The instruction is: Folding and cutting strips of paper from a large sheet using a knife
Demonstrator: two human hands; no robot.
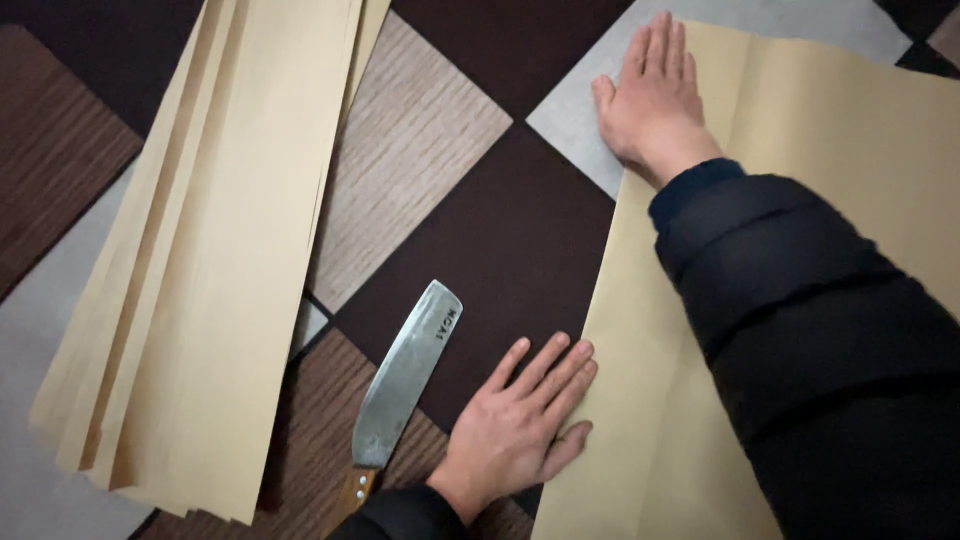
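Observation:
A large tan paper sheet [820, 110] lies on the right of the patterned floor. My right hand [652, 95] presses flat on its far left edge, fingers together and pointing away. My left hand [520, 425] rests flat at the near left edge of the same sheet, fingers spread and touching the paper's border. Neither hand grips anything. A broad steel knife [405, 385] with a wooden handle lies on the floor just left of my left hand, apart from it.
A stack of long tan paper strips [215, 250] lies on the left, running from the top to the bottom left. The floor [500, 230] has dark brown, wood-grain and grey diamond panels. My dark right sleeve [820, 340] covers much of the sheet.

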